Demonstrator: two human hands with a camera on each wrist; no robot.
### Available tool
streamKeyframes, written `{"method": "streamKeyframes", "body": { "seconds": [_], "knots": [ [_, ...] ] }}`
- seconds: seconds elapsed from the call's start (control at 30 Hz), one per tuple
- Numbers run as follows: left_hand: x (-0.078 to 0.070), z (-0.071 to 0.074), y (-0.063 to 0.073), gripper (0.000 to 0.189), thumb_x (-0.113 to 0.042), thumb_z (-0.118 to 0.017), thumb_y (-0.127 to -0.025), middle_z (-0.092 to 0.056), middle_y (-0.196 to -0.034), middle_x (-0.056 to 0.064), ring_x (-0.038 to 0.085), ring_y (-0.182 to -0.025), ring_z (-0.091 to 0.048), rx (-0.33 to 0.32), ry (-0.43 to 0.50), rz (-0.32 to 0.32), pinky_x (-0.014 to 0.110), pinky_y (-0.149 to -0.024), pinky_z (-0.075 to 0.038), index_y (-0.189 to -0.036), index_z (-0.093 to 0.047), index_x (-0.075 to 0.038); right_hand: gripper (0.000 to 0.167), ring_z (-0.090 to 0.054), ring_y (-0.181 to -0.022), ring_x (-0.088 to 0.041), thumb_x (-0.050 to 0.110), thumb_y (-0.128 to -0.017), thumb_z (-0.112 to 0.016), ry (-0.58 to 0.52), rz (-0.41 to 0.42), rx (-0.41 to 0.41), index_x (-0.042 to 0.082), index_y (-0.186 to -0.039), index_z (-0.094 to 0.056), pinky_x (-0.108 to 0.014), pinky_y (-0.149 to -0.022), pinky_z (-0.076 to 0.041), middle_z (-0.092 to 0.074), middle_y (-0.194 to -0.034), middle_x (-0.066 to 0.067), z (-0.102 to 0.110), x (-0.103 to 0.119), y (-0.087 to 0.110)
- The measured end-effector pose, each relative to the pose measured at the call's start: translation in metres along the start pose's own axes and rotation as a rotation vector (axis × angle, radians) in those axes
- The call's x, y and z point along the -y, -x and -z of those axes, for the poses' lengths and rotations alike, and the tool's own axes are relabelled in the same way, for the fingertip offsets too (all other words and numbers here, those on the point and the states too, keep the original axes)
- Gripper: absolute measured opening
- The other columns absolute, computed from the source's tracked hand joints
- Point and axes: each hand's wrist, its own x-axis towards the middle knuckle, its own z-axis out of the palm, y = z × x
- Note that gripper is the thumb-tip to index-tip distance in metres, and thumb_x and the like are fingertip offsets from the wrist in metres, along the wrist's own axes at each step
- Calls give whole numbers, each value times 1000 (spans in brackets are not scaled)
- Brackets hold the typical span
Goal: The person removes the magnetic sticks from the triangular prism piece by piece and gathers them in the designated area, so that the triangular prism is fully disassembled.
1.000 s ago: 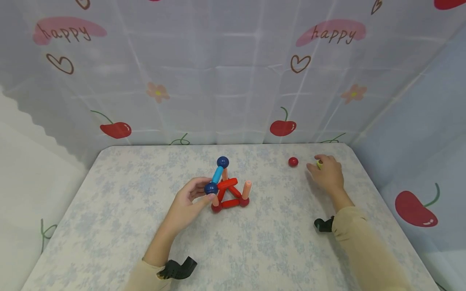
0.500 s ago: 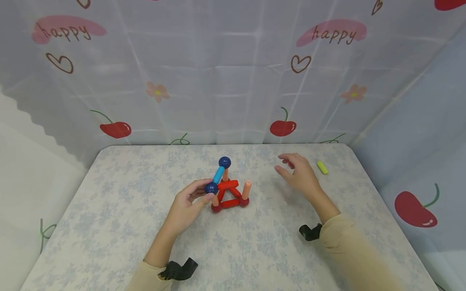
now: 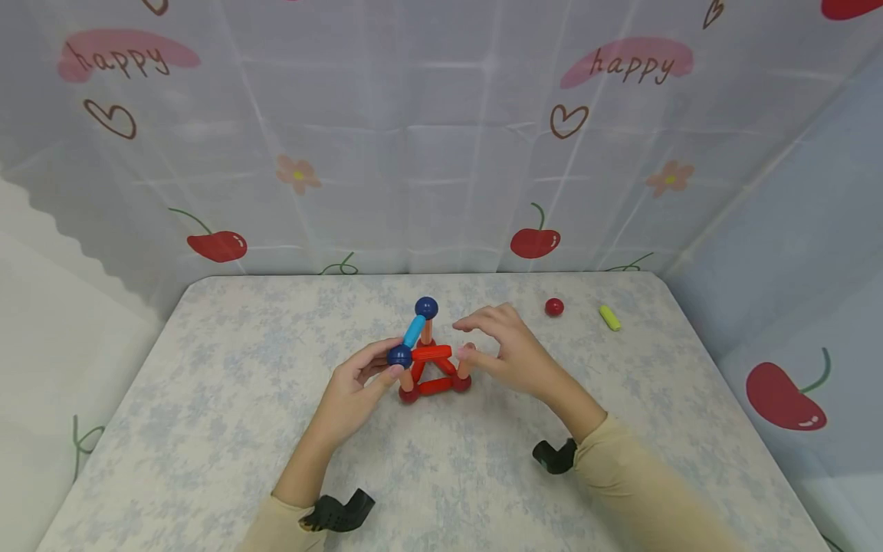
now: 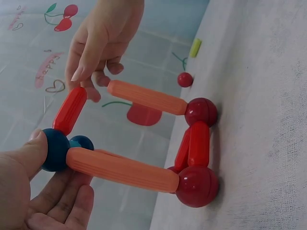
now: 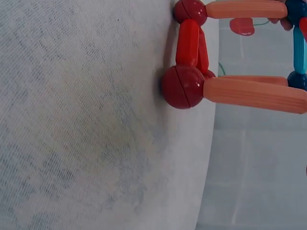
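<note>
Left hand [image 3: 354,391]: pinching blue ball [image 3: 400,356], left corner of frame [image 3: 436,386]
Right hand [image 3: 513,351]: spread; shifted from red ball [image 3: 554,307] to frame's right
Frame: now reachable two-handed

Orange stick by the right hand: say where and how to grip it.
Probably best to pinch the orange stick near its free top, from the right side: it stands roughly upright, its lower end joined to a dark red ball.

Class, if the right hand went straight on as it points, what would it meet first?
Probably the free end of the upper red rod, which sticks out from the dark blue ball in the left hand. Depth is unclear; the right hand might brush the uncapped orange rod first.
</note>
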Motion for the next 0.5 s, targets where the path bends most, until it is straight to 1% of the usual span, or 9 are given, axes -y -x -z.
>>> {"method": "streamKeyframes", "body": {
  "seconds": [0.07, 0.17, 0.27, 0.33, 0.5],
  "knots": [
    [1, 0, 0, 39, -27, -66, -96, -63, -131, -1, 15, -116, -62, -1, 9, -14, 26, -104, -48, -135, -60, -23, 39, -47, -111, -15, 35, -87, -77, -4, 14, 19, 25, -124, -68, -39, -87, -49, -65, -121, 7, -4, 4, -2],
    [2, -1, 0, 39, -24, -66, -96, -64, -128, 0, 16, -115, -62, 1, 24, -37, 23, -102, -48, -135, -59, -21, 39, -48, -107, -14, 35, -86, -78, -4, 33, 36, 24, -122, -69, -32, -82, -49, -68, -118, 6, -10, 8, -4],
    [4, -1, -1, 39, -21, -66, -96, -65, -125, 1, 16, -113, -62, 1, 33, -56, 26, -102, -48, -134, -58, -20, 38, -50, -99, -14, 33, -86, -78, -26, 46, 44, 22, -121, -70, -28, -74, -48, -70, -113, 6, -15, 12, -6],
    [4, -2, -1, 39, -21, -67, -95, -65, -125, 1, 16, -114, -62, 2, 35, -61, 29, -103, -49, -133, -58, -20, 36, -51, -95, -15, 31, -87, -78, -49, 47, 46, 21, -120, -70, -28, -70, -49, -70, -108, 6, -17, 15, -7],
    [4, -4, -1, 41, -22, -71, -93, -66, -125, 0, 15, -114, -63, -13, 32, -59, 32, -104, -49, -132, -59, -20, 34, -51, -90, -17, 29, -88, -76, -74, 24, 49, 21, -120, -72, -26, -67, -50, -67, -102, 8, -20, 20, -7]
  ]
}}
